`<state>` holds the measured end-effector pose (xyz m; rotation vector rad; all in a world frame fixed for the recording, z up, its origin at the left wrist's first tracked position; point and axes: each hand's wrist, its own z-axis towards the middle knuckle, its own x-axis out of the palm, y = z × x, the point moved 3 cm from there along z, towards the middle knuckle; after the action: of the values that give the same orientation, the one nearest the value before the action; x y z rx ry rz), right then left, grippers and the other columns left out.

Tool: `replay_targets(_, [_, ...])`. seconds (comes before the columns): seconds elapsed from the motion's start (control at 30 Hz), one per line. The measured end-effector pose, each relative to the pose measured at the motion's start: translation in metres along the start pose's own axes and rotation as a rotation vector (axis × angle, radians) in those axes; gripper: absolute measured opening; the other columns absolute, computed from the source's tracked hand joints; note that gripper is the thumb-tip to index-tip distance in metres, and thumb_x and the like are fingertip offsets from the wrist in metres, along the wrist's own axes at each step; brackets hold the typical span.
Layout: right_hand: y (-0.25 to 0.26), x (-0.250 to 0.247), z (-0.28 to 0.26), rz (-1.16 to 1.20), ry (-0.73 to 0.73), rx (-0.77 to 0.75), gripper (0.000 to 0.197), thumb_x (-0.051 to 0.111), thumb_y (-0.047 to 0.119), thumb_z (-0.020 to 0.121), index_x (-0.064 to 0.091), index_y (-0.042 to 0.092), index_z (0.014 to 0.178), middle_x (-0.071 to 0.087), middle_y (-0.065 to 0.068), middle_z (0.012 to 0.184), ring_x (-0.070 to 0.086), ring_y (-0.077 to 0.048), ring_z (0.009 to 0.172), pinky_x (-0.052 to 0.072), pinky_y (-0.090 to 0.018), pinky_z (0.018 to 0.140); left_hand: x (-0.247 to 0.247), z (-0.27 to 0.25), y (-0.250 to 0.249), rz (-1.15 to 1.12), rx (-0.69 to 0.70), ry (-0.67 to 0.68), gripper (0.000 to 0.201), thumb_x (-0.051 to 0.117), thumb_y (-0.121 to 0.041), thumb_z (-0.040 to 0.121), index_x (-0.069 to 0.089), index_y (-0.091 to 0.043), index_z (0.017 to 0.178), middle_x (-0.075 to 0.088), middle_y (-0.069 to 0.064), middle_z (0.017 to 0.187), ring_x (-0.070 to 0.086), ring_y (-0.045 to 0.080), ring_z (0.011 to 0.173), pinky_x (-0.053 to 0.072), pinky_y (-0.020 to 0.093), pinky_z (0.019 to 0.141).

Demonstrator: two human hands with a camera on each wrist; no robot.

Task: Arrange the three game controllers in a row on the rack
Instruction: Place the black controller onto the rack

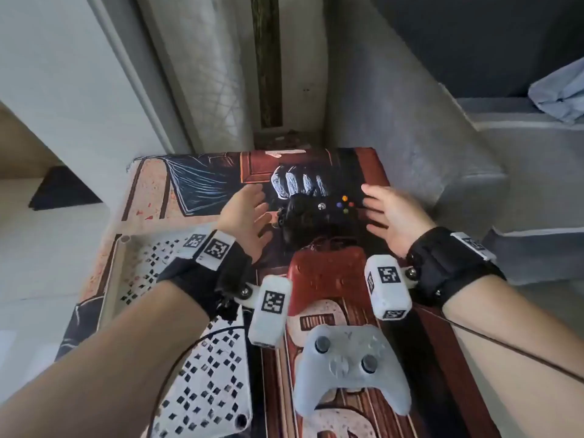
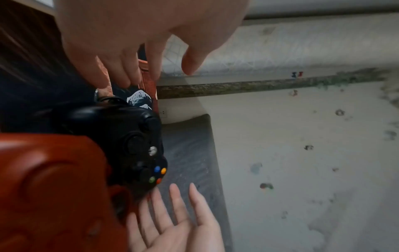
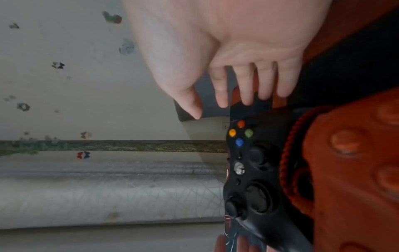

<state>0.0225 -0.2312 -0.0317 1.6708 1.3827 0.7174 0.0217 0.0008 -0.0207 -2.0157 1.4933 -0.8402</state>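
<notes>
Flanking the black controller [image 1: 316,213], left hand [image 1: 245,216] and right hand [image 1: 393,216], fingers spread.

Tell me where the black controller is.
In the head view the black controller lies farthest along the patterned cloth, between the open left hand and right hand, beyond the red controller.

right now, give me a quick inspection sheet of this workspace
surface: table under a printed cloth.
job's things: black controller farthest, red controller in the middle, grey controller nearest, all on the cloth; white perforated rack at left holds none.
clutter: nothing seen.
grippers: left hand and right hand open either side of the black controller, neither gripping it.
cables: red braided cord at the red controller; thin black wires by both forearms.
surroundings: grey sofa right, wall behind.
</notes>
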Motion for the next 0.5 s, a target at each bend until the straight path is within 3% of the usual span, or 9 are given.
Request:
replay_targets(0.1, [-0.022, 0.003, 0.022, 0.045, 0.057, -0.02, 0.013, 0.065, 0.036, 0.087, 0.064, 0.029, 0.098, 0.069, 0.005, 0.118, 0.064, -0.013, 0.106, 0.045, -0.036, 0.09, -0.003, 0.026, 0.012, 0.027, 0.076, 0.021, 0.051, 0.05, -0.043, 0.094, 0.052, -0.027, 0.142, 0.051, 0.0, 0.15, 0.048, 0.017, 0.132, 0.032, 0.039, 0.115])
replay_targets(0.17, [-0.032, 0.005, 0.031, 0.073, 0.108, -0.018, 0.014, 0.065, 0.035, 0.087, 0.068, 0.026, 0.099, 0.075, 0.007, 0.102, 0.068, -0.012, 0.091, 0.047, -0.034, 0.085, -0.003, 0.034, 0.018, 0.026, 0.103, 0.056, 0.053, 0.053, -0.044, 0.091, 0.052, -0.027, 0.142, 0.051, 0.0, 0.147, 0.048, 0.019, 0.134, 0.033, 0.042, 0.117])
replay_targets(0.23, [-0.038, 0.009, 0.036, 0.09, 0.137, -0.051, 0.017, 0.066, 0.034, 0.086, 0.07, 0.024, 0.099, 0.078, 0.006, 0.091, 0.071, -0.012, 0.081, 0.051, -0.033, 0.085, -0.003, 0.043, 0.021, 0.045, 0.13, 0.066, 0.053, 0.055, -0.044, 0.088, 0.054, -0.027, 0.139, 0.054, -0.002, 0.134, 0.053, 0.018, 0.122, 0.037, 0.039, 0.107])
replay_targets(0.3, [-0.04, 0.015, 0.039, 0.061, 0.139, -0.09, 0.02, 0.07, 0.034, 0.082, 0.072, 0.022, 0.098, 0.079, 0.001, 0.101, 0.072, -0.015, 0.088, 0.054, -0.036, 0.091, -0.003, 0.052, 0.023, 0.069, 0.17, 0.053, 0.045, 0.057, -0.045, 0.086, 0.061, -0.027, 0.127, 0.055, -0.003, 0.119, 0.053, 0.017, 0.101, 0.039, 0.036, 0.091])
replay_targets(0.4, [-0.041, 0.022, 0.04, 0.034, 0.136, -0.157, 0.017, 0.072, 0.03, 0.079, 0.074, 0.022, 0.094, 0.075, -0.006, 0.118, 0.069, -0.024, 0.11, 0.048, -0.045, 0.106, 0.003, 0.058, 0.031, 0.073, 0.175, 0.089, 0.036, 0.059, -0.043, 0.083, 0.067, -0.026, 0.114, 0.061, -0.007, 0.107, 0.057, 0.016, 0.082, 0.042, 0.03, 0.071])
replay_targets(0.47, [-0.043, 0.023, 0.042, 0.026, 0.148, -0.19, 0.025, 0.071, 0.026, 0.08, 0.075, 0.019, 0.104, 0.075, -0.008, 0.117, 0.069, -0.025, 0.113, 0.047, -0.046, 0.107, 0.005, 0.056, 0.037, 0.083, 0.173, 0.112, 0.03, 0.059, -0.038, 0.083, 0.069, -0.025, 0.108, 0.065, -0.008, 0.099, 0.059, 0.014, 0.076, 0.043, 0.028, 0.067])
replay_targets(0.5, [-0.043, 0.023, 0.043, 0.034, 0.151, -0.194, 0.03, 0.07, 0.023, 0.082, 0.074, 0.018, 0.11, 0.076, -0.008, 0.116, 0.069, -0.026, 0.113, 0.048, -0.045, 0.106, 0.005, 0.055, 0.039, 0.1, 0.185, 0.121, 0.025, 0.059, -0.034, 0.083, 0.07, -0.025, 0.104, 0.066, -0.006, 0.1, 0.06, 0.014, 0.08, 0.046, 0.029, 0.07])
